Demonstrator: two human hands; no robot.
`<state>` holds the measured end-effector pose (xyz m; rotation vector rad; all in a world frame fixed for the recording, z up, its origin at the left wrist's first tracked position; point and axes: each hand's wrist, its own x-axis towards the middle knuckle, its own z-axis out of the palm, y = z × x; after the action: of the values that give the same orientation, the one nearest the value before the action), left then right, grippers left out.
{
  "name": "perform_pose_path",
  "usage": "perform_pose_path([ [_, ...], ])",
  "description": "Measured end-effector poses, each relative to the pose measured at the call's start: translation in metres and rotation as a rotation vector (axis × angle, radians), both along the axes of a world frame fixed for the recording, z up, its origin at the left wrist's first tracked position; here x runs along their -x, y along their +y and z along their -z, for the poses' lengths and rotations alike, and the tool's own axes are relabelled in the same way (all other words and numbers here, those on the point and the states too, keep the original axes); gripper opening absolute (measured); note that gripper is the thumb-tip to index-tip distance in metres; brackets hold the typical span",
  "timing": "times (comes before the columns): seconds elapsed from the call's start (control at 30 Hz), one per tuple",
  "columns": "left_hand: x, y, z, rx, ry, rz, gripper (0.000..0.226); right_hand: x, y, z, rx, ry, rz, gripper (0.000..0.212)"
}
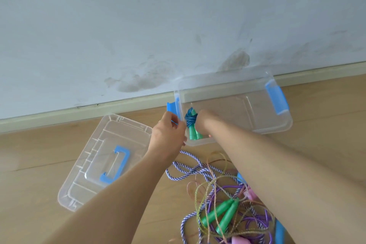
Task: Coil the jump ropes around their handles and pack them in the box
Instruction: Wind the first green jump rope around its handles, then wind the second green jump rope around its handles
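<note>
A clear plastic box with blue latches stands open on the floor by the wall. Over its near left corner my right hand grips a jump rope with green handles, its blue rope coiled round the handles' upper part. My left hand is just left of it, fingers pinching the blue rope's end. A tangled pile of loose jump ropes lies near me: a blue-white braided one, a purple one, a glittery one, green handles and pink handles.
The box's clear lid with a blue handle lies flat on the wooden floor to the left. A stained white wall and baseboard run right behind the box.
</note>
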<state>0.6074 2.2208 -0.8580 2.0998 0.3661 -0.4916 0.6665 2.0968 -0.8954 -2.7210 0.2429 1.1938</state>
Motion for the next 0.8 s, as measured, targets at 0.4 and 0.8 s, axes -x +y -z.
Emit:
perform_pose_path([
  [0.4,0.039,0.007,-0.025,-0.168,0.120,0.205,0.029,0.058,-0.044,-0.070,-0.227,-0.791,0.331,0.020],
  [0.8,0.118,-0.022,-0.004,-0.390,0.295,0.666,0.026,0.223,-0.096,-0.020,-0.138,-0.301,0.173,0.011],
])
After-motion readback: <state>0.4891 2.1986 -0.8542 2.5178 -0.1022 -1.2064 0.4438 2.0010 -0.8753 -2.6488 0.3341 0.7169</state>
